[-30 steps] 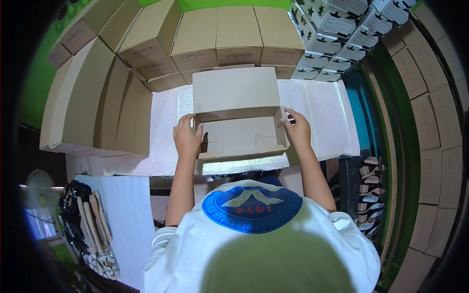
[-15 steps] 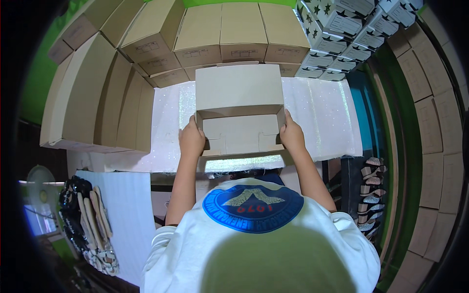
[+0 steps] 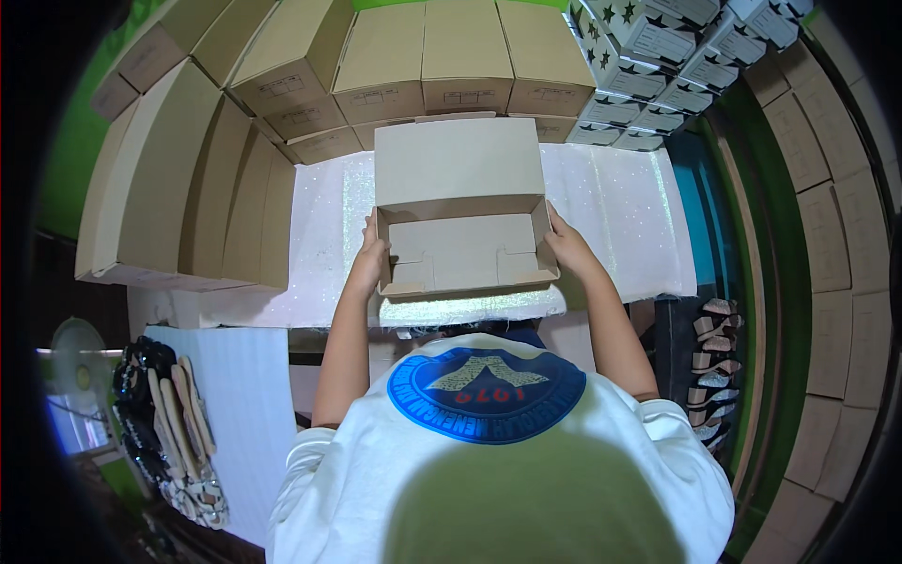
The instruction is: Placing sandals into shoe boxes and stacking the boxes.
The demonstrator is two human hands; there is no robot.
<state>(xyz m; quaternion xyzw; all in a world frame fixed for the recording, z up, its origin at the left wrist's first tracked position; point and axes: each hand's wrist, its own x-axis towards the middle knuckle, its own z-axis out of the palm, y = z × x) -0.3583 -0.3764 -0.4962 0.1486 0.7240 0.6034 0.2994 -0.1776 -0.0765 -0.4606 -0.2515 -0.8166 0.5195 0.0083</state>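
An open cardboard box point(image 3: 460, 160) is in front of me on the white sparkly cloth point(image 3: 620, 216), its hinged lid raised at the far side. Nothing lies inside it; the bottom shows slots and folded tabs. My left hand point(image 3: 369, 258) grips the box's left wall, and my right hand point(image 3: 571, 246) grips the right wall, thumbs near the top edges. Some of the fingers are hidden against the outer sides.
Brown cardboard boxes point(image 3: 381, 56) line the table's back and more boxes point(image 3: 160, 188) stand at the left. White star-patterned boxes point(image 3: 639, 70) are stacked back right. Shoes point(image 3: 716, 362) hang at the right; shoe parts point(image 3: 174, 414) lie at lower left.
Both hands have shifted slightly outward along the box's side walls. The front flap, tilted before, now stands closer to upright, and the box has moved a little away from me.
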